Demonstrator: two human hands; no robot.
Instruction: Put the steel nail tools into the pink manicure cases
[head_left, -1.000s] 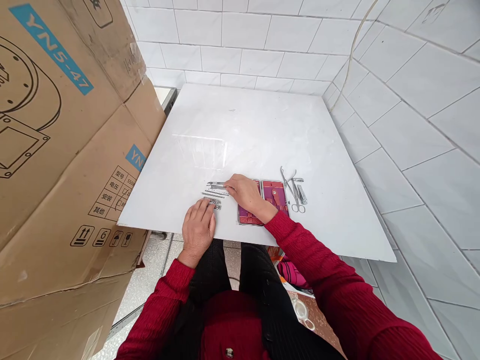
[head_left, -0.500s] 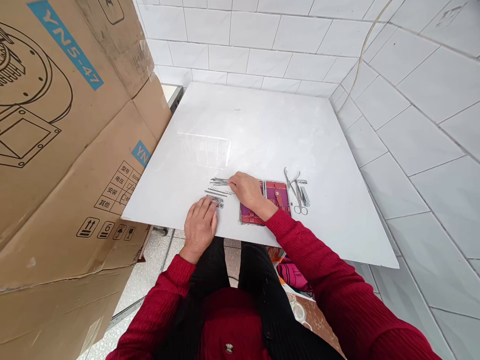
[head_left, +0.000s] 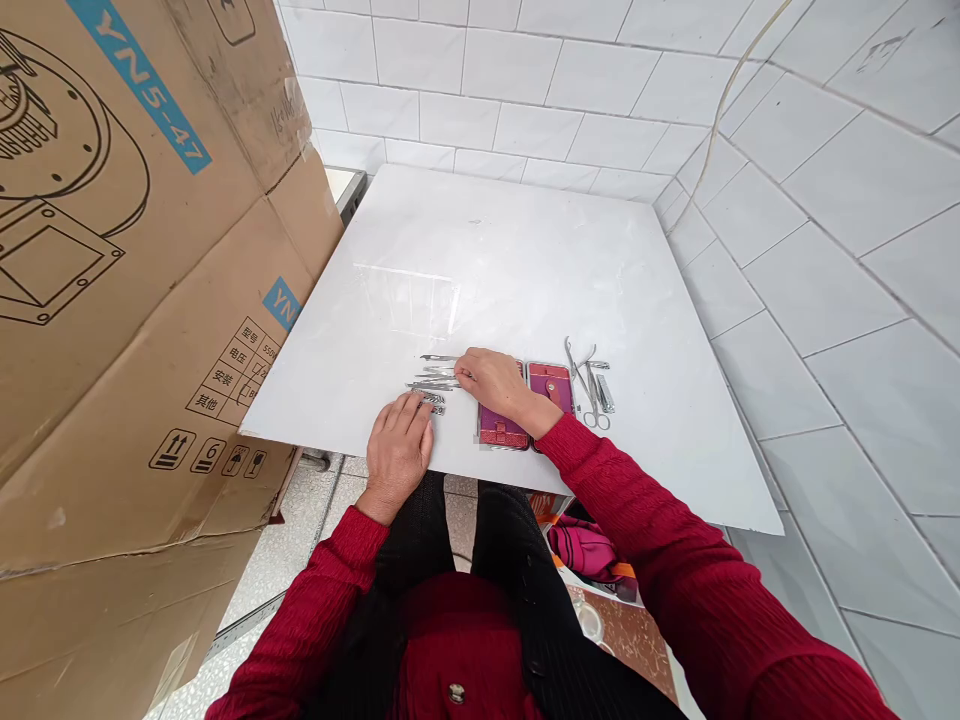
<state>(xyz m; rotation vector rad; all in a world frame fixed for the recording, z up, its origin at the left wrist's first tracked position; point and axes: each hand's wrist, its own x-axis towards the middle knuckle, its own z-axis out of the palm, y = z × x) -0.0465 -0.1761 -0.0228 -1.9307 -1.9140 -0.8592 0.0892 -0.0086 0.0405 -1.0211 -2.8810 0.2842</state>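
Note:
My right hand (head_left: 499, 385) reaches over the left half of an open red and purple manicure case (head_left: 502, 434). Its thumb and fingers are pinched on the end of a slim metal manicure tool (head_left: 442, 376), mostly covered by the fingers. Other thin tools lie beside it, one separate tool (head_left: 436, 357) farther back. My left hand (head_left: 400, 440) rests on the table's near edge, fingers laid out together, the tips touching or just beside small nail clippers (head_left: 430, 398). Right of the case lie scissors (head_left: 596, 410), cuticle nippers (head_left: 576, 358) and another nail clipper (head_left: 605, 392).
The white tabletop (head_left: 525, 250) meets tiled walls at the back and right. A large cardboard box (head_left: 172, 330) stands close on the left. Below the near edge, a pink bag (head_left: 585, 547) sits by my right leg. A cable (head_left: 724, 110) hangs in the corner.
My right hand has shifted slightly toward me, and the thin tools beside it now lie more spread out. My left hand has stayed nearly in place. The view has shifted a little.

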